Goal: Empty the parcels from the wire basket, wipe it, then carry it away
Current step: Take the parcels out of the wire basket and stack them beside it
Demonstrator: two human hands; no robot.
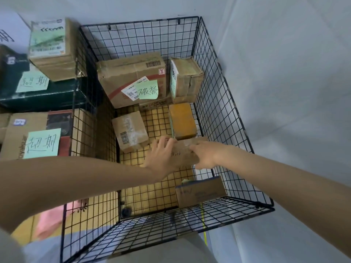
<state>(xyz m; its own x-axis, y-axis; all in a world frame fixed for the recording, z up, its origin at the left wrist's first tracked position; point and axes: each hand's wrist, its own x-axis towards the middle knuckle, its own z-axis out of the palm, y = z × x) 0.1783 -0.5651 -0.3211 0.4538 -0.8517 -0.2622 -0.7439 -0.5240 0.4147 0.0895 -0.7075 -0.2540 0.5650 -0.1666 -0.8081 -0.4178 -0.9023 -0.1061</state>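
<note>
Where the wire basket floor lies bare near-left, we log left hand and right hand curled round a flat brown parcel, low beside its right wall.

Two pale grey-blue walls meet in a corner: a back wall and a right wall, both bare, with soft shadows across the right one. The light is even and dim. The floor is of yellow tiles. At the left, cartons are stacked: a brown carton sits on a dark green box, with a printed carton nearer. Green notes with handwriting are stuck on two of them. Something pink lies blurred at the lower left.
</note>
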